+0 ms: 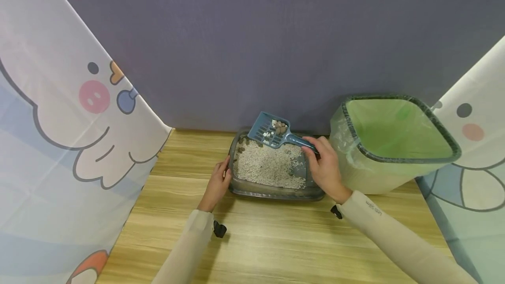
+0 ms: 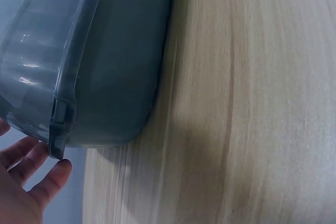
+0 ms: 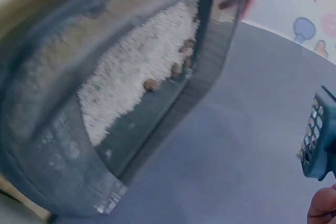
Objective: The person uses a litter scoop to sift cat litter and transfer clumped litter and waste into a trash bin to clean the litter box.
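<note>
A grey litter box [image 1: 276, 195] holds pale litter [image 1: 272, 165], with brown clumps [image 3: 152, 85] along one side. My left hand [image 1: 218, 183] grips the rim at the box's left end; in the left wrist view its fingers [image 2: 32, 158] and thumb are at the rim's corner. My right hand [image 1: 325, 168] holds a blue slotted litter scoop [image 1: 300, 140] by its handle, raised over the back of the box. Several brown clumps [image 1: 281, 127] and white bits of litter lie in the scoop. Only a finger end of the right hand shows in the right wrist view.
A bin [image 1: 364, 179] lined with a pale green bag stands right of the box, close to my right hand. Behind the wooden tabletop [image 1: 268, 240] rises a grey backdrop [image 1: 252, 47]. Cartoon-printed cloths [image 1: 51, 143] hang at both sides.
</note>
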### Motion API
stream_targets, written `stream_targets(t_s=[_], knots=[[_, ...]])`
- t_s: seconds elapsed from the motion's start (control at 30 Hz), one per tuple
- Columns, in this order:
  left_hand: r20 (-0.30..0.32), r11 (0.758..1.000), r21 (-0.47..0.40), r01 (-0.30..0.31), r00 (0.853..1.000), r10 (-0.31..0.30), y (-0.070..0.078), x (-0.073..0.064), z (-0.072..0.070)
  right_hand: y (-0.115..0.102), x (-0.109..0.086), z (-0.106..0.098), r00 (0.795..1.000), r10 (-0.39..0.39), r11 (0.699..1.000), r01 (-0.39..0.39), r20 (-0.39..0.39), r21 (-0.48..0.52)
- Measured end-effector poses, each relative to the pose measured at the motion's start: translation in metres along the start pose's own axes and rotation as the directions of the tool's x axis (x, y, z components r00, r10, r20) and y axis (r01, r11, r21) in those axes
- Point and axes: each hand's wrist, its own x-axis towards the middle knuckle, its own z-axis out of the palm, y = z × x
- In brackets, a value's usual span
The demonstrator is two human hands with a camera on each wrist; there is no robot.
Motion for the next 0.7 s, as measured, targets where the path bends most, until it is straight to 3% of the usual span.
stream_targets(t_s=[0.23,0.43,0.6,0.7], knots=[[0.011,0.999,-0.021,0.025,1.000,-0.025,0.000,0.000,0.000,-0.014,0.019,-0.020,0.998,0.011,0.999,-0.013,-0.064,-0.029],[0.006,1.000,-0.024,0.017,1.000,-0.016,0.000,0.000,0.000,-0.026,0.035,-0.050,0.989,-0.008,0.995,-0.006,-0.146,-0.095],[0.003,1.000,-0.003,-0.010,1.000,0.010,0.000,-0.001,-0.001,-0.030,0.045,-0.086,0.974,0.048,0.987,-0.081,-0.222,-0.140],[0.004,1.000,-0.013,-0.005,1.000,0.005,0.000,-0.001,-0.001,-0.028,0.047,-0.113,0.950,0.102,0.973,-0.157,-0.295,-0.171]])
